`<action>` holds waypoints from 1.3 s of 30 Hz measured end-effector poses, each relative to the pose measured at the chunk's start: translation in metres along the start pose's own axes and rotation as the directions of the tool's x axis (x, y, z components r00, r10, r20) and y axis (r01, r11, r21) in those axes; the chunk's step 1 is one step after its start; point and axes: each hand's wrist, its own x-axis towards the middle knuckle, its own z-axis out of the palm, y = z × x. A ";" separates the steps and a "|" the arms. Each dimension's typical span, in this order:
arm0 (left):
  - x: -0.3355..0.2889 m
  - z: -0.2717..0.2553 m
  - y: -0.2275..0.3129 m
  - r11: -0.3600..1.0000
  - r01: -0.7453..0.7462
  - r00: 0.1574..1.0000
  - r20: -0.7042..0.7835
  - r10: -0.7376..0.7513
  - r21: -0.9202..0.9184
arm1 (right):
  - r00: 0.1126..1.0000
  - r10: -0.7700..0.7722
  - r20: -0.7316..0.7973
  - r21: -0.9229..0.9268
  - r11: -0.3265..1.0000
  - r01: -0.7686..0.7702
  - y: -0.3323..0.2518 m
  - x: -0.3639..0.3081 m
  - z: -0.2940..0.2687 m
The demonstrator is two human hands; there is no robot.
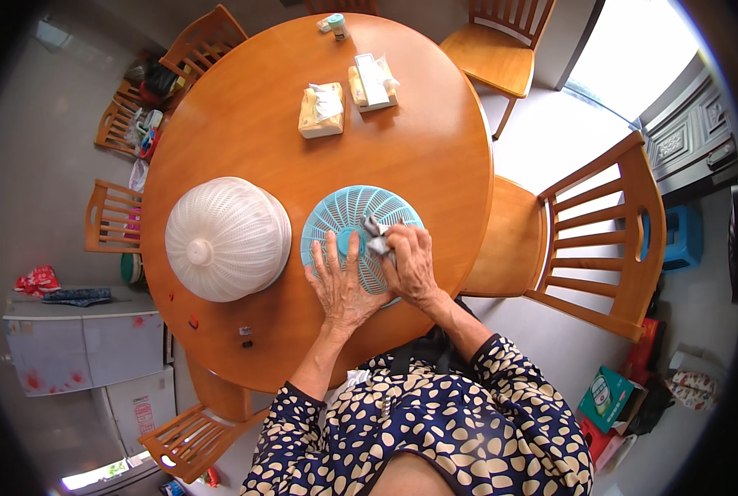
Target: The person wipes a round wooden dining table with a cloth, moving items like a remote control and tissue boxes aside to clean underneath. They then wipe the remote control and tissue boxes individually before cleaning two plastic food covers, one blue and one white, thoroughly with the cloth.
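Observation:
A round light-blue slotted plastic cover (329,205) lies on the wooden table in front of me. My left hand (340,285) rests on its near left part, fingers spread and pressed flat on the ribs. My right hand (410,263) is closed round a crumpled grey-and-white cloth (377,236), which touches the cover right of its centre hub. The two hands meet near the cover's close edge and hide part of it. Just left of the cover stands a white perforated plastic dome (224,236) with a knob on it.
Two tissue packs, one yellow (321,116) and one with a white box on top (373,87), stand farther back near a small lidded jar (337,26). Small dark bits (247,343) lie at the near left. Wooden chairs (604,236) surround the round table (418,107).

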 end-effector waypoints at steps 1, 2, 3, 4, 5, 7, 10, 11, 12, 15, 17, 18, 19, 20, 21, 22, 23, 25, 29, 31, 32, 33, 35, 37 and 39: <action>-0.001 0.000 -0.001 1.000 0.005 1.000 0.016 -0.005 -0.004 | 0.999 0.047 -0.014 0.031 0.998 -0.046 0.004 0.007 0.002; -0.001 -0.001 -0.002 1.000 0.005 0.999 0.033 -0.006 0.026 | 0.995 0.091 -0.027 0.064 0.994 -0.089 0.008 0.017 0.003; -0.001 -0.003 -0.002 0.998 0.005 0.999 0.050 -0.008 0.056 | 0.984 0.174 -0.033 0.076 0.982 -0.171 0.009 0.028 0.002; -0.001 -0.003 -0.002 0.996 0.001 0.998 0.066 -0.006 0.086 | 0.969 0.243 -0.050 0.117 0.965 -0.236 0.015 0.037 0.004; 0.000 -0.003 -0.002 0.996 -0.001 0.998 0.067 -0.005 0.086 | 0.958 0.286 -0.003 0.109 0.953 -0.284 0.025 0.043 0.006; 0.000 -0.002 -0.001 0.996 -0.004 0.998 0.069 -0.003 0.090 | 0.914 0.399 0.075 0.121 0.906 -0.405 0.051 0.046 0.013; 0.000 -0.001 -0.002 0.997 -0.020 0.999 0.038 0.017 0.076 | 0.817 0.551 0.169 0.161 0.803 -0.575 0.086 0.041 0.026; 0.000 -0.001 -0.001 0.997 -0.018 0.999 0.037 0.015 0.077 | 0.791 0.579 0.197 0.168 0.775 -0.609 0.095 0.038 0.029; 0.001 0.000 0.000 0.997 -0.019 0.999 0.036 0.016 0.077 | 0.763 0.606 0.224 0.174 0.746 -0.643 0.102 0.034 0.032; 0.001 0.001 0.000 0.997 0.001 1.000 0.030 -0.003 0.079 | 0.727 0.652 0.213 0.199 0.700 -0.686 0.090 0.030 0.025; 0.003 0.003 0.000 0.997 -0.001 1.000 0.007 0.000 0.078 | 0.685 0.691 0.232 0.220 0.648 -0.729 0.083 0.019 0.020; 0.003 0.004 -0.001 0.997 -0.006 1.000 -0.009 0.007 0.080 | 0.676 0.704 0.217 0.243 0.632 -0.736 0.077 0.011 0.019; 0.002 0.006 -0.001 0.997 -0.011 1.000 -0.024 0.012 0.071 | 0.666 0.719 0.200 0.255 0.618 -0.744 0.065 0.005 0.012; 0.002 0.006 -0.001 0.998 -0.013 1.000 -0.024 0.014 0.067 | 0.654 0.734 0.183 0.271 0.602 -0.751 0.054 -0.003 0.006; 0.002 0.006 -0.001 0.998 -0.015 1.000 -0.023 0.016 0.064 | 0.664 0.730 0.163 0.246 0.622 -0.744 0.045 -0.012 0.002; 0.002 0.005 -0.001 0.998 -0.018 1.000 -0.023 0.020 0.062 | 0.673 0.726 0.142 0.223 0.639 -0.736 0.035 -0.023 -0.001; 0.002 0.004 -0.002 0.998 -0.021 1.000 -0.018 0.022 0.059 | 0.686 0.718 0.115 0.210 0.658 -0.724 0.026 -0.032 -0.003; 0.002 0.004 -0.002 0.998 -0.025 1.000 -0.009 0.025 0.056 | 0.711 0.691 0.131 0.175 0.690 -0.702 0.016 -0.047 -0.008; 0.001 0.003 -0.007 0.997 -0.077 0.997 0.016 0.077 0.001 | 0.823 0.569 0.002 0.126 0.816 -0.564 0.020 -0.050 -0.005; 0.001 -0.001 -0.008 0.997 -0.074 0.996 0.047 0.073 0.016 | 0.862 0.508 0.001 0.100 0.857 -0.505 0.033 -0.030 -0.005; 0.001 -0.002 -0.007 0.998 -0.064 0.996 0.057 0.063 0.018 | 0.896 0.443 -0.036 0.078 0.895 -0.439 0.043 -0.021 -0.001; 0.003 -0.003 -0.006 0.998 -0.054 0.996 0.067 0.052 0.019 | 0.948 0.317 0.029 -0.013 0.948 -0.317 0.063 -0.019 0.005; 0.003 -0.004 -0.005 0.998 -0.046 0.996 0.074 0.043 0.045 | 0.953 0.251 0.169 -0.055 0.968 -0.246 0.085 0.000 0.011; 0.005 -0.004 -0.004 0.994 -0.067 0.995 0.080 0.061 0.084 | 0.943 0.149 0.298 -0.123 0.985 -0.117 0.120 0.017 0.024; 0.004 -0.003 -0.006 0.994 -0.054 0.996 0.070 0.047 0.099 | 0.724 0.454 0.519 0.031 0.836 -0.547 0.102 0.068 0.014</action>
